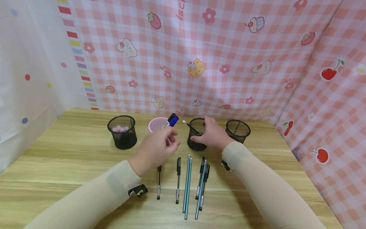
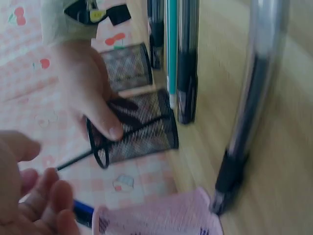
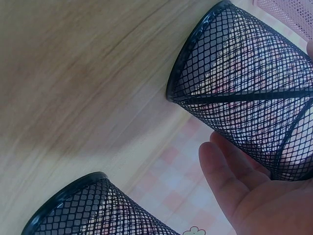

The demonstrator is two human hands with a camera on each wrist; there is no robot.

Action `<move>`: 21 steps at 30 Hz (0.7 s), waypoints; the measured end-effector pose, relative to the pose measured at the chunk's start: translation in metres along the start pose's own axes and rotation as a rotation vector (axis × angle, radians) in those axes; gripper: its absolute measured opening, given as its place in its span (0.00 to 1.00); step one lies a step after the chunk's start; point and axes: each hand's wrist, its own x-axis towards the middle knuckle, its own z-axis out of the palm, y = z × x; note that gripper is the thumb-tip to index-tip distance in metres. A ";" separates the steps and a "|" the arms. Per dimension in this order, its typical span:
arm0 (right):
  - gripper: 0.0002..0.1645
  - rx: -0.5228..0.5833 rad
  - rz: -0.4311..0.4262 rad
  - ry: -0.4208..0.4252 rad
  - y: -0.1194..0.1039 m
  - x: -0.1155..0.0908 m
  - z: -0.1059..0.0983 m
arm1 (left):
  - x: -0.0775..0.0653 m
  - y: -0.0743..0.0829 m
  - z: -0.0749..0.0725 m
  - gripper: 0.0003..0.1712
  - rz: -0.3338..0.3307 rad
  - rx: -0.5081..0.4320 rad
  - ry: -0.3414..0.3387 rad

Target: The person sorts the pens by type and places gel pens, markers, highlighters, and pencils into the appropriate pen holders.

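My right hand [image 1: 213,133] spans a black mesh pen holder [image 1: 196,146], thumb on the near side and fingers round the far side. A dark pencil [image 1: 192,128] with a white end leans out of that holder; in the left wrist view its shaft passes by the right thumb. My left hand [image 1: 154,149] hovers by a pink mesh holder [image 1: 154,121], its fingers loosely bent with nothing visible between them. A blue-capped marker [image 1: 174,120] and a black-capped one [image 1: 171,117] rise behind the left hand; their lower ends are hidden in the head view.
At the left stands a black mesh holder [image 1: 125,141] with pink balls [image 1: 120,128] inside. Another black mesh holder [image 1: 238,129] is right of my right hand. Several black pens [image 1: 178,181] and teal pencils [image 1: 187,187] lie on the wooden table [image 1: 85,159] nearer me.
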 end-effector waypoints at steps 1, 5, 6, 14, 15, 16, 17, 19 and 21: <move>0.69 0.000 0.001 -0.001 0.000 0.000 0.000 | -0.001 0.002 0.002 0.15 -0.005 0.012 -0.041; 0.69 -0.001 -0.004 -0.002 0.002 0.001 0.000 | -0.003 0.009 0.013 0.19 -0.014 0.096 -0.211; 0.69 -0.002 -0.007 -0.002 0.002 0.001 0.000 | -0.003 0.010 0.016 0.20 -0.014 0.119 -0.257; 0.69 -0.015 -0.016 -0.008 0.003 0.001 -0.001 | 0.003 0.018 0.037 0.26 0.003 0.293 -0.491; 0.69 -0.016 -0.017 -0.008 0.003 0.001 -0.001 | 0.004 0.019 0.039 0.26 -0.007 0.311 -0.503; 0.69 -0.016 -0.017 -0.008 0.003 0.001 -0.001 | 0.006 0.020 0.041 0.26 -0.020 0.329 -0.512; 0.69 -0.015 -0.017 -0.009 0.002 0.001 -0.001 | 0.007 0.022 0.043 0.26 -0.029 0.353 -0.521; 0.69 -0.013 -0.013 -0.008 0.003 0.001 0.000 | 0.010 0.023 0.047 0.24 -0.049 0.393 -0.536; 0.69 -0.011 -0.010 -0.008 0.003 0.002 0.000 | 0.012 0.024 0.051 0.23 -0.057 0.427 -0.542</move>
